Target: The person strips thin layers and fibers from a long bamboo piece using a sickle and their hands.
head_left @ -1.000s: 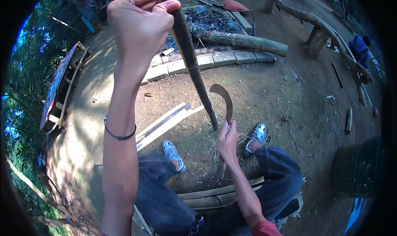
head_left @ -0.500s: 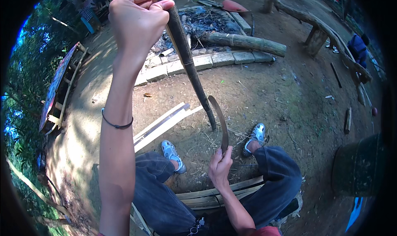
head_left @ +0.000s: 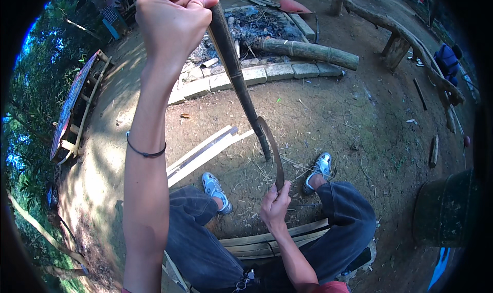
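Observation:
My left hand [head_left: 174, 28] is raised and closed on the upper end of a dark split bamboo piece [head_left: 234, 70]. The bamboo slants down to the right, its lower end at the ground between my feet. Low in front of me, my right hand [head_left: 275, 206] grips a curved blade [head_left: 273, 149], its handle hidden in my fist. The blade points up and away, with its tip close beside the lower part of the bamboo; whether they touch I cannot tell. Pale split bamboo strips [head_left: 205, 154] lie on the ground by my left foot.
Ahead lies a stone-edged fire pit [head_left: 251, 76] with ash and a thick bamboo log [head_left: 308, 53] across its edge. A dark barrel [head_left: 444, 208] stands at the right. More bamboo slats [head_left: 251, 247] lie under my legs. A log rail [head_left: 377, 18] runs along the far right.
The blade tip has moved slightly left, closer to the bamboo. My left hand keeps its hold, and the view has shifted a little.

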### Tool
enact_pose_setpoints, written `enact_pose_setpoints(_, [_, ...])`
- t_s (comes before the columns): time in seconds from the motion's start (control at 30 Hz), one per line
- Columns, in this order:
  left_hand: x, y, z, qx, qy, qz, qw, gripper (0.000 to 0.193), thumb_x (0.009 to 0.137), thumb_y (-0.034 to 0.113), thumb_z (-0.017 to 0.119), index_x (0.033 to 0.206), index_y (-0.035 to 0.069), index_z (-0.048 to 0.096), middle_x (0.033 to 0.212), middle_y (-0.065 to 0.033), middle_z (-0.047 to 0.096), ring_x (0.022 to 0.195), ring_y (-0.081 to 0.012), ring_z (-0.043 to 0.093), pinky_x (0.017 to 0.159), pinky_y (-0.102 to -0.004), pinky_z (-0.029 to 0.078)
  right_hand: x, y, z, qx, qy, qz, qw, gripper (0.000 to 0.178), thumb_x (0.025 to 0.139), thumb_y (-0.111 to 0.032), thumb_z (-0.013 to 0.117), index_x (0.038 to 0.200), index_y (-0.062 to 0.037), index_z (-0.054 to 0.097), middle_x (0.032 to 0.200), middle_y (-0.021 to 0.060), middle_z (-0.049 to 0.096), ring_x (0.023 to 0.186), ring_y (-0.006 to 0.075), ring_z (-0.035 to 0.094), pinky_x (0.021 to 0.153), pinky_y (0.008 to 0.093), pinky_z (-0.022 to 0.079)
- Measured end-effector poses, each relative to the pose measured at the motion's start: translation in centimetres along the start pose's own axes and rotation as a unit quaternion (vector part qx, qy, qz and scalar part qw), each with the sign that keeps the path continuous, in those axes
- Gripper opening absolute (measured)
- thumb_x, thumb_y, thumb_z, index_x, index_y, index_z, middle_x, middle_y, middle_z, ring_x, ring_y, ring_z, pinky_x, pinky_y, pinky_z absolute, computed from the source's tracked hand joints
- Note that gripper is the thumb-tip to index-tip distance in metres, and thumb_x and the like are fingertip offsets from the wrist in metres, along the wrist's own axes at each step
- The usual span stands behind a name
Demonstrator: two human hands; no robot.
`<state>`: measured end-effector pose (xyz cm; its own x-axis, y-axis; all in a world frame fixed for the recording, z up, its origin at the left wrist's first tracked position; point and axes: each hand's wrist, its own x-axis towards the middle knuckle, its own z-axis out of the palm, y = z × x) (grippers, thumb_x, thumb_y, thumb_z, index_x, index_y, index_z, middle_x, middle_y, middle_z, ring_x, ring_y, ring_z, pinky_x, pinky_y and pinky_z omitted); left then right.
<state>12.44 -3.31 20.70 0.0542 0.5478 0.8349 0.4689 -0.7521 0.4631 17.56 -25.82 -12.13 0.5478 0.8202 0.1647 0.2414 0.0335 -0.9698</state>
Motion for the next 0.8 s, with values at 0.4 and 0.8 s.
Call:
enact_pose_setpoints(0.4, [-0.9,3.4,0.1,-0.006,-0.012,-0.060,0.998,0.013,0.074,-0.012,0.066,0.081,-0.003,0.073,0.070,-0.0131,0.070,0.054,-0.0144,0.064,0.048,-0.0219,0.051,4.0,1.3,1.7,-0.061,-0.060,0.053,0.995,0.014,0.096,-0.010,0.045,0.106,-0.0014,0.041,0.051,0.0162,0.048,0.047,0.0357,0.056,0.044,0.0436,0.036])
enact_pose_setpoints(0.8, [-0.7,2.0,1.8,0.002,0.014,0.014,1.000,0.014,0.075,-0.013,0.063,0.076,-0.003,0.072,0.066,-0.0110,0.069,0.053,-0.0110,0.061,0.046,-0.0205,0.046,7.0,5.0,2.5,-0.113,-0.096,0.081,0.986,0.019,0.096,-0.018,0.047,0.102,-0.0001,0.046,0.066,0.0269,0.058,0.065,0.0469,0.061,0.056,0.0559,0.041])
